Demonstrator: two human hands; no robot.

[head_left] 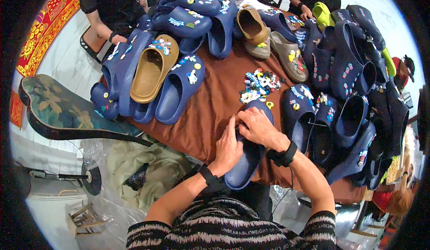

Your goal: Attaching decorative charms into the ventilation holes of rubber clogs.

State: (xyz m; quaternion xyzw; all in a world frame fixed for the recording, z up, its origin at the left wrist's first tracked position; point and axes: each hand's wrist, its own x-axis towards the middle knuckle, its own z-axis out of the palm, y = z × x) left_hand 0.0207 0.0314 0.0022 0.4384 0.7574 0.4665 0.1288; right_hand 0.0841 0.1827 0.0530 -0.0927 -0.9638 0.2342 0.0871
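A navy blue clog (242, 169) lies in front of me at the table's near edge, its heel toward me. My left hand (227, 147) is closed on the clog's left side, with its fingertips at the upper. Over the top of the toe part, my right hand (260, 127) has its fingers bent and pressed on the clog. Whatever may be between the fingertips is hidden. Just beyond the toe is a pile of small colourful shoe charms (260, 86), with a yellow charm (269, 105) close to the clog.
Navy clogs with charms (181, 86) stand at the left beside a brown clog (154, 68). More dark clogs (354, 115) crowd the right. A brown cloth (201, 124) covers the table. Two people work across it; a patterned chair (67, 106) stands left.
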